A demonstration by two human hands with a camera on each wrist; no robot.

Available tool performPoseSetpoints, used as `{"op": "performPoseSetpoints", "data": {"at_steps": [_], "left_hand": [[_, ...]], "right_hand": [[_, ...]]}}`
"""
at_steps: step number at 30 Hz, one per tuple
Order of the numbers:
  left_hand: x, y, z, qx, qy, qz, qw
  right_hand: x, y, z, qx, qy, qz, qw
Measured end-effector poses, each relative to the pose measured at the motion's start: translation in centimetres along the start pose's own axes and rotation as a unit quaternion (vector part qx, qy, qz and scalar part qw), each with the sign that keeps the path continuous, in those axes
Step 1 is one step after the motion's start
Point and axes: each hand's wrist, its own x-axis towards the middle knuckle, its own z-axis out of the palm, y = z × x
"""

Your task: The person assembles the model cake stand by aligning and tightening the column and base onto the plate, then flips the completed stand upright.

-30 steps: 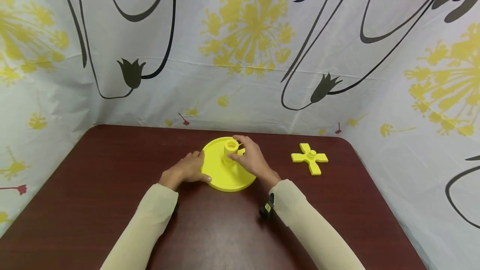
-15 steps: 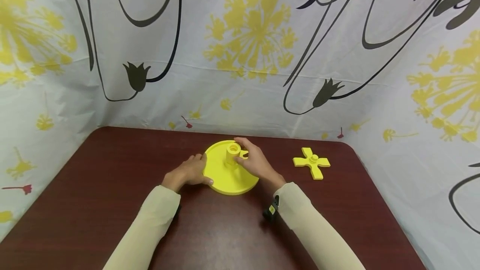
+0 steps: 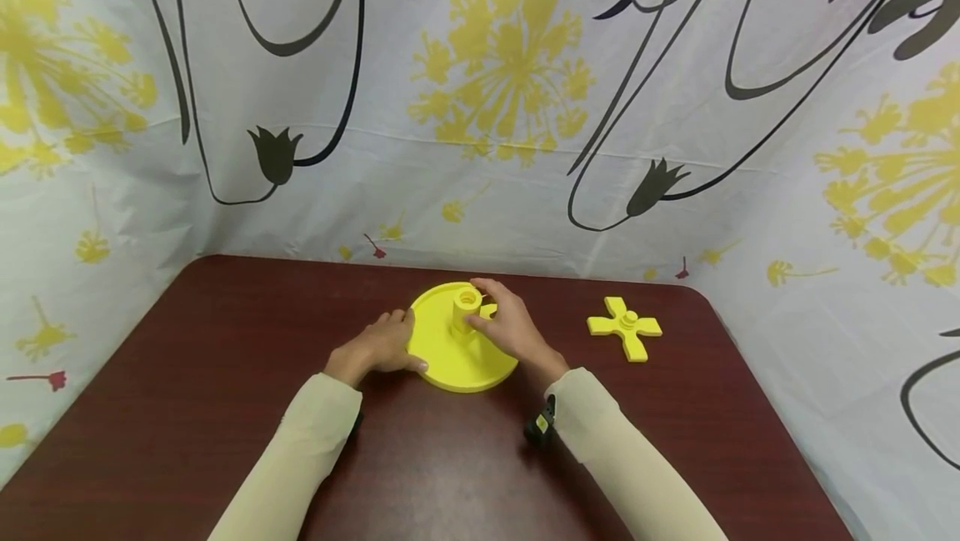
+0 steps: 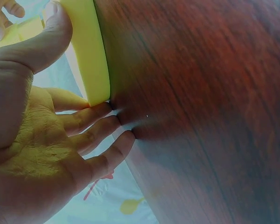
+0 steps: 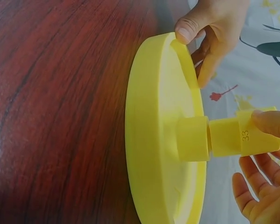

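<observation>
A round yellow base (image 3: pixel 450 364) with a raised rim lies on the table. Its short central post (image 5: pixel 191 140) points up. My left hand (image 3: pixel 378 349) holds the base at its left edge, thumb over the rim (image 4: pixel 91 56) and fingers along the outer side, fingertips down at the tabletop. My right hand (image 3: pixel 516 326) pinches a hollow yellow cylinder (image 3: pixel 465 308) marked "33" between thumb and fingers. The cylinder stands in line on the post, with a thin seam between them in the right wrist view. A yellow part behind it is mostly hidden by the right hand.
A flat yellow cross-shaped piece (image 3: pixel 627 326) with a round knob in its middle lies to the right of the base. The dark red-brown table (image 3: pixel 442 474) ends at the back against a flower-printed white cloth (image 3: pixel 480 216).
The head view has tilted slightly, so everything sits a little lower and to the right in it. Both hands keep their hold on the base and cylinder, with hardly any motion.
</observation>
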Motion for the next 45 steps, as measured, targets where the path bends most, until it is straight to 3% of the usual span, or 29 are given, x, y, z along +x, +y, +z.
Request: {"op": "performPoseSetpoints", "data": {"at_steps": [9,23,45], "left_hand": [[0.02,0.12,0.06,0.009,-0.001,0.001,1.0],[-0.01,0.13,0.07,0.008,-0.005,-0.002,1.0],[0.36,-0.03,0.09,0.018,-0.005,-0.003,0.9998]], "right_hand": [[0.1,0.06,0.24,-0.014,0.01,0.004,0.9998],[-0.27,0.0,-0.55,0.013,-0.047,-0.029,0.9984],[0.08,0.19,0.01,-0.012,-0.006,0.003,0.9999]]}}
